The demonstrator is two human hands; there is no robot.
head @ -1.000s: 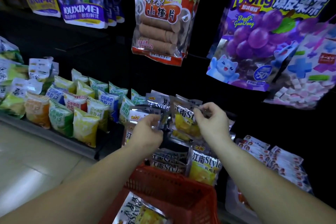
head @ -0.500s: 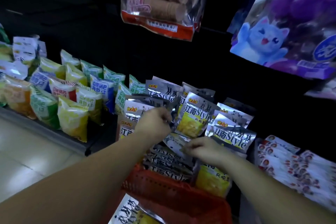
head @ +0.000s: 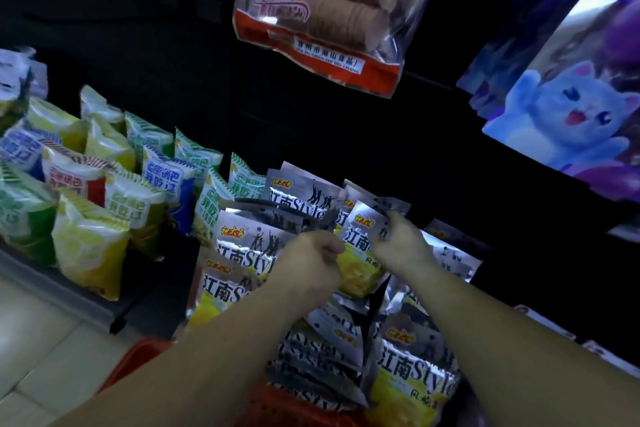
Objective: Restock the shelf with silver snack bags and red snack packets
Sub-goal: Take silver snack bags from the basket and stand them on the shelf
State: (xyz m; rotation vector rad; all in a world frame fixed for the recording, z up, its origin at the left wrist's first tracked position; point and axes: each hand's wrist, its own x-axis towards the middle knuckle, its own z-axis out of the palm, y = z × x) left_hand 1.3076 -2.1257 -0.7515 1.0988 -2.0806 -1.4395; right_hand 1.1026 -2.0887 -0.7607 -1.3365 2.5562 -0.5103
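Beyond basket (head: pixel 277 404), left hand (head: pixel 308 265) and right hand (head: pixel 398 244) pinch silver bag (head: pixel 355 241).

The silver snack bags (head: pixel 239 246) are printed "江南Style" in black.

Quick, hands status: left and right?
Left hand: curled against the silver snack bag; grip cannot be told.
Right hand: pinching that bag's top corner.
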